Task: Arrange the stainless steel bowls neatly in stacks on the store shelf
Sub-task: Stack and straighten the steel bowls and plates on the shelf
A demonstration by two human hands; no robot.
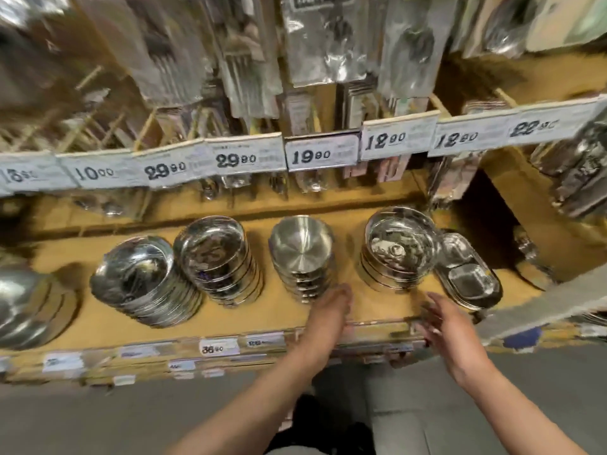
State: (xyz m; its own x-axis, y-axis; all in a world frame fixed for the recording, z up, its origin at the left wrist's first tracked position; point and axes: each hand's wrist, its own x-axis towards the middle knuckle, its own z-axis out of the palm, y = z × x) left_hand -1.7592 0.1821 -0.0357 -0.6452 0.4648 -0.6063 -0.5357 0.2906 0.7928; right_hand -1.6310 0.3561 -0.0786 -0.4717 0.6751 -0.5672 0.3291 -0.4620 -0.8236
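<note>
We see four stacks of shiny stainless steel bowls in a row on the wooden shelf [82, 323]: a wide leaning stack [141, 284] at left, a taller stack [216, 261] just beside it, a narrower brushed stack [302, 257] in the middle, and a short stack [399, 247] at right. Each stands apart from the next, openings up.

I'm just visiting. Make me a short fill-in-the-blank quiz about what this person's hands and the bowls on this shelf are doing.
1. The left hand reaches the foot of the matte bowl stack, under the price tag reading ____.
2. The right hand holds ____.
3. The oval trays lie to the ____ of the shiny stack.

Missing words: 19.90; nothing; right
</note>
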